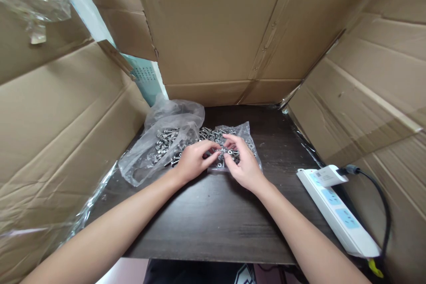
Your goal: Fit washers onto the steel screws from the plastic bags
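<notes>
Near the middle of the dark table, my left hand (196, 157) and my right hand (244, 162) meet fingertip to fingertip. Between them is a small metal bolt (221, 150), its left end pinched by my left thumb and fingers. My right thumb and fingers close around its other end; whether a nut or washer sits there is too small to tell. Loose bolts, nuts and washers lie under and behind my hands on a clear plastic bag (244, 129). Left of them, a larger translucent bag (133, 166) holds a heap of metal bolts (164, 140).
Cardboard walls (216, 22) enclose the table (206, 217) at the back and both sides. A white power strip (342, 217) with a plugged-in adapter (329, 176) and black cable (382, 195) lies along the right side.
</notes>
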The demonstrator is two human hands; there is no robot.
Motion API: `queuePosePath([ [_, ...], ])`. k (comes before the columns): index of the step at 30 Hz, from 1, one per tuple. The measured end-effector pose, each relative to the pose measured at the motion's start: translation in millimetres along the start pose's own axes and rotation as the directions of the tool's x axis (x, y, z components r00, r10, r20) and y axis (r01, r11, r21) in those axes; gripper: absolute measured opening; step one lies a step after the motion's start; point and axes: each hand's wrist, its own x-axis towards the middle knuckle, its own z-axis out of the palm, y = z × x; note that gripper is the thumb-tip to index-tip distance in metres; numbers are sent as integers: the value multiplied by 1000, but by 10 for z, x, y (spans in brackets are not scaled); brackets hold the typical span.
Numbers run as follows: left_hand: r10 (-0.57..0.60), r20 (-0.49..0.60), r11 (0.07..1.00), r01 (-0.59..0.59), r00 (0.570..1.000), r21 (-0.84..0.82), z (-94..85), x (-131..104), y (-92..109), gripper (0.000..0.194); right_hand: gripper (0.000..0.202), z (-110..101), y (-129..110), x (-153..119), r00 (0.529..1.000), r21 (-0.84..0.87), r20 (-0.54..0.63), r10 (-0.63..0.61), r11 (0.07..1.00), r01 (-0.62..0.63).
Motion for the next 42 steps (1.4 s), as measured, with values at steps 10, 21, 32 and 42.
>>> queuePosePath([
  [10,-13,3,1000,13,1000,2,1,-3,-3,14,25,-4,-31,0,993,-37,50,103,994,-102],
  [21,22,2,1000,-22,1000,-16,1,0,3,14,25,-17,-21,1,994,-28,19,106,994,-106],
  [32,0,12,1000,0,1000,-4,3,-2,-4,14,26,-16,-9,9,997,-45,-36,71,996,-73],
  [42,4,13,1000,-4,1000,-3,8,-1,-10,13,35,-27,-8,9,997,-50,-10,75,996,-75],
])
